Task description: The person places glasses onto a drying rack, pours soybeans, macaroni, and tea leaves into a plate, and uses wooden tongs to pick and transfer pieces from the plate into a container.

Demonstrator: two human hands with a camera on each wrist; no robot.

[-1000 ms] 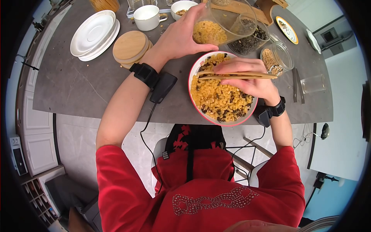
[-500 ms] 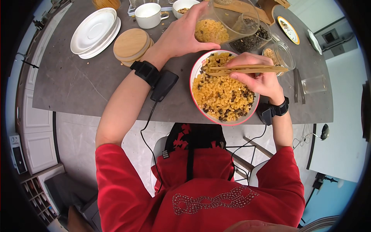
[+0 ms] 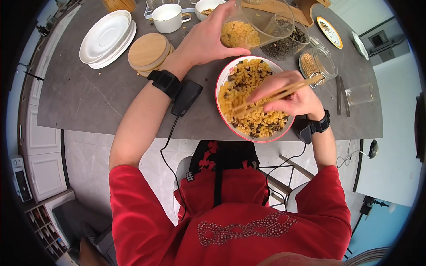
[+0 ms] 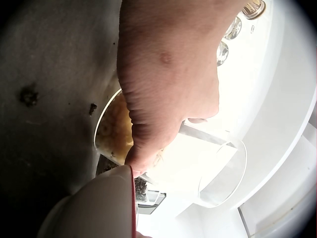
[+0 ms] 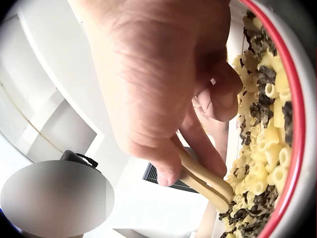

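My right hand (image 3: pixel 295 95) holds wooden tongs (image 5: pixel 210 182) over a white bowl (image 3: pixel 220 113) with a red rim. Their tips reach down to the yellow tube pasta (image 3: pixel 253 117), which is mixed with dark dried bits, on the bowl's left side. In the right wrist view the two wooden arms lie close together below my thumb and finger. My left hand (image 3: pixel 211 42) grips a tilted clear glass container (image 3: pixel 262 37) just beyond the bowl. More yellow pasta (image 3: pixel 237 35) lies inside it. My left thumb sits near the bowl's far rim.
Behind the bowl stands a glass container of dark dried bits (image 3: pixel 286 44). An open clip-top jar (image 3: pixel 326 62) with pale beans is to the right, near metal tongs (image 3: pixel 341 95) and a glass (image 3: pixel 360 95). Wooden discs (image 3: pixel 148 48), stacked plates (image 3: pixel 106 37) and a white cup (image 3: pixel 166 20) are left.
The wooden tongs have lifted a little, then swung down and toward me, so their tips are now at the bowl's left side. My left hand keeps its hold on the glass container.
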